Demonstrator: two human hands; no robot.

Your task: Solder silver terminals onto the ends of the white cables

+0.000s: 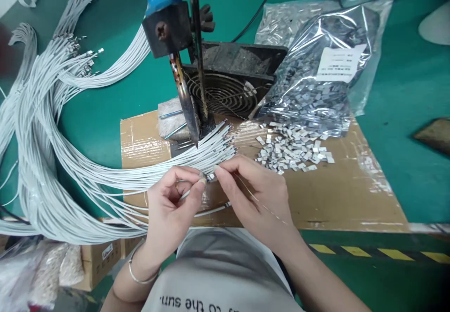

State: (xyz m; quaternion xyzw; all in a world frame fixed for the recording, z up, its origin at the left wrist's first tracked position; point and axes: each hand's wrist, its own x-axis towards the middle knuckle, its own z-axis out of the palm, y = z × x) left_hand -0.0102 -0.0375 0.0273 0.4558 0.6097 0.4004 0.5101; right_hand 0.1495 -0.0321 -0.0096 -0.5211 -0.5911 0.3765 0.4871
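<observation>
"What is the grip on?"

"The left hand (pixel 176 204) pinches a white cable (pixel 184 195) between thumb and finger; a small metal tab (pixel 211 177) shows at two o'clock from that pinch, between the two hands; the right hand (pixel 256 195) has its fingertips drawn together, with a thin wire (pixel 259 202) trailing toward four o'clock; whether those tips touch the tab, I cannot tell."

"And the containers?"

"At one o'clock from the right hand, a clear bag (pixel 305 94) full of grey pieces; behind it, a second bag (pixel 277 26) of pale bits; loose tabs (pixel 295 150) heap nearer, on the cardboard sheet (pixel 344 195); at eight o'clock from the left hand, plastic bags (pixel 45 270) of pale stuff beside a box (pixel 94 270), its contents hidden."
</observation>
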